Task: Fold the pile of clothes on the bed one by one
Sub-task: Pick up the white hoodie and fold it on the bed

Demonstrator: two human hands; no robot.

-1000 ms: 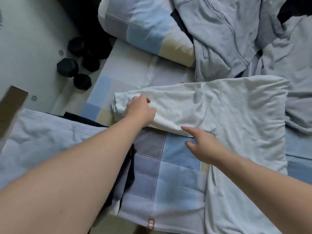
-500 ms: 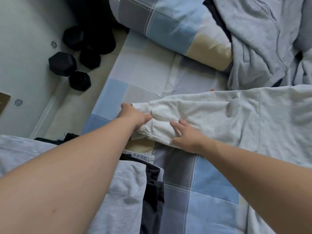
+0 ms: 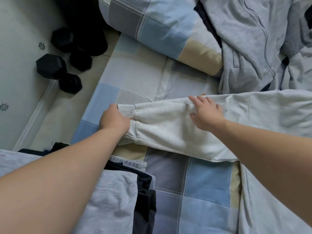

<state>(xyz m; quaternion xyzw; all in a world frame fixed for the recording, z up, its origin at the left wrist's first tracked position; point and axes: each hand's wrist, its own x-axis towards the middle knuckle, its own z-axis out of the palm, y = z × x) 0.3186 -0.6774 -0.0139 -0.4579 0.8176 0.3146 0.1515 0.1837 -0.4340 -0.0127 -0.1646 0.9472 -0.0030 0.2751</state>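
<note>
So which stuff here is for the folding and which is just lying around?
For the folding: white garment, gripped at the cuff by the left hand, pressed by the right hand; grey clothes pile.
Just lying about: black dumbbells, checked pillow.

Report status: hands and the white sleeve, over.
Left hand grips the ribbed cuff. Right hand flat, fingers spread, on the white sleeve. Sleeve lies stretched across the bed. Nothing on top of it; grey hoodie heaped behind.
</note>
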